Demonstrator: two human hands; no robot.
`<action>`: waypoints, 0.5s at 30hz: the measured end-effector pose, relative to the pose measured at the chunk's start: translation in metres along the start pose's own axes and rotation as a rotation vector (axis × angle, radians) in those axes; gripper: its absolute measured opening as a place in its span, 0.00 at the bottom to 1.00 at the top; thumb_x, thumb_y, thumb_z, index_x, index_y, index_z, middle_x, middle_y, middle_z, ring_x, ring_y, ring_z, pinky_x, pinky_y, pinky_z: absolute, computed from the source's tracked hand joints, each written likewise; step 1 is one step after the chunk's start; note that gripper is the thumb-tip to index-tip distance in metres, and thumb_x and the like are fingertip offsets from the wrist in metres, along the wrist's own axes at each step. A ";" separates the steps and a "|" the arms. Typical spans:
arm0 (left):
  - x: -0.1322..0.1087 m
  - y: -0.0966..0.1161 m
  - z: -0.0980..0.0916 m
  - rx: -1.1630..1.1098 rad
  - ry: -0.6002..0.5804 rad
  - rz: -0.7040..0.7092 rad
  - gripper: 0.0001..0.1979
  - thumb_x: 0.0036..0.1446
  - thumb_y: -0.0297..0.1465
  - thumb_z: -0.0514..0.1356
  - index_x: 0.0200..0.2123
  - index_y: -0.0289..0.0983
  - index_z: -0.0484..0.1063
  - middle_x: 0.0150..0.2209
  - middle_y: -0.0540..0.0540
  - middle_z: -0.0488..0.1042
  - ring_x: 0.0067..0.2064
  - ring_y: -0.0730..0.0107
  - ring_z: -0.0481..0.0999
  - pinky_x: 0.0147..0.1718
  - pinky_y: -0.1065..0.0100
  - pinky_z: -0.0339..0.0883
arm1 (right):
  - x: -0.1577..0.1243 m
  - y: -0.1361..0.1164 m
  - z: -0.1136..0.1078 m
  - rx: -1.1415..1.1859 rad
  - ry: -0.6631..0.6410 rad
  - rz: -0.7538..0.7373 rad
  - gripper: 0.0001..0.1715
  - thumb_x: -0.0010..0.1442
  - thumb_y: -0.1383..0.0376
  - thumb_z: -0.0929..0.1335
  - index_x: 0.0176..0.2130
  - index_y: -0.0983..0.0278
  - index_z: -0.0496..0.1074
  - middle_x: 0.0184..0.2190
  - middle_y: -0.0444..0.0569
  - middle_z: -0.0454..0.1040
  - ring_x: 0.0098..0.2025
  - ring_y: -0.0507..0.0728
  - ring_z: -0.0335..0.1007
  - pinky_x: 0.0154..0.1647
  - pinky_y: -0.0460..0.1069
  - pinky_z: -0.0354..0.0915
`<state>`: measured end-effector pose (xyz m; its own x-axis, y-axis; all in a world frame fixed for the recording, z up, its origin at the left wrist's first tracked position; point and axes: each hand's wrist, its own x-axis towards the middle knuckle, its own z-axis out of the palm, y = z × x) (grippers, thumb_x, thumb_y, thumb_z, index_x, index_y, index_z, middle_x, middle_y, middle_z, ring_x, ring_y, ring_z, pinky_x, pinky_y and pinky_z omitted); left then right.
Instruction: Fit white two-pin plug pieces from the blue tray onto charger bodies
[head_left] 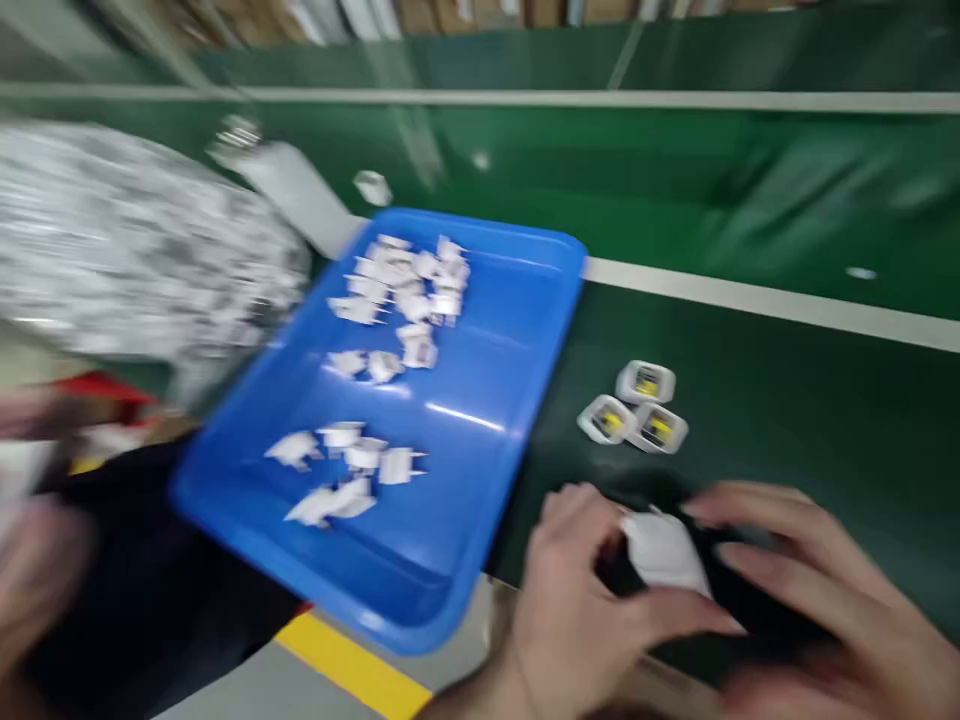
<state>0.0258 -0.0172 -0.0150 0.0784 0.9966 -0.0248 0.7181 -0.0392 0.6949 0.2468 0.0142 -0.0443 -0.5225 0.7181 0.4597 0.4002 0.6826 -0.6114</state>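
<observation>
My left hand point(574, 600) is closed, thumb and fingers, around a white charger housing point(666, 552) just above the dark green bench. The housing turns its smooth, rounded side to me; its other sides are hidden. Close on its right, my right hand point(832, 600) has its fingers apart, the fingertips near the housing, with nothing seen in them. Beyond my hands stand three small white housings point(646, 382) with yellow and black parts inside. A blue tray point(480, 470) to the left bears many white plug pieces point(409, 280), several with metal prongs showing.
A big clear bag of white parts point(135, 240) lies at the far left, with a white bottle point(300, 195) beside it. One loose white piece point(373, 188) sits behind the tray. Another person's hand point(41, 570) is blurred at the left edge.
</observation>
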 end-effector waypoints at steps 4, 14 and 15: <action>0.011 0.007 0.030 -0.429 -0.096 0.019 0.28 0.56 0.52 0.71 0.24 0.37 0.65 0.26 0.52 0.65 0.31 0.70 0.67 0.27 0.69 0.62 | -0.002 -0.017 -0.021 0.041 -0.156 -0.019 0.21 0.74 0.69 0.67 0.64 0.59 0.68 0.54 0.60 0.72 0.56 0.66 0.70 0.54 0.60 0.75; 0.012 -0.017 0.027 -0.472 -0.192 0.227 0.21 0.72 0.50 0.53 0.55 0.43 0.71 0.39 0.47 0.71 0.39 0.65 0.72 0.36 0.66 0.70 | -0.013 -0.015 -0.012 0.270 0.143 0.230 0.16 0.69 0.64 0.75 0.54 0.61 0.73 0.47 0.52 0.71 0.44 0.59 0.72 0.44 0.53 0.72; 0.011 -0.021 0.027 -0.446 -0.199 0.245 0.18 0.72 0.46 0.56 0.57 0.44 0.70 0.41 0.47 0.71 0.41 0.66 0.73 0.38 0.67 0.71 | -0.017 -0.016 -0.011 0.284 0.174 0.269 0.18 0.66 0.63 0.77 0.53 0.60 0.73 0.46 0.51 0.71 0.43 0.58 0.72 0.42 0.52 0.72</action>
<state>0.0309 -0.0072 -0.0494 0.3674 0.9273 0.0710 0.3023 -0.1913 0.9338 0.2578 -0.0071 -0.0354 -0.2835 0.8943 0.3463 0.2691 0.4207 -0.8664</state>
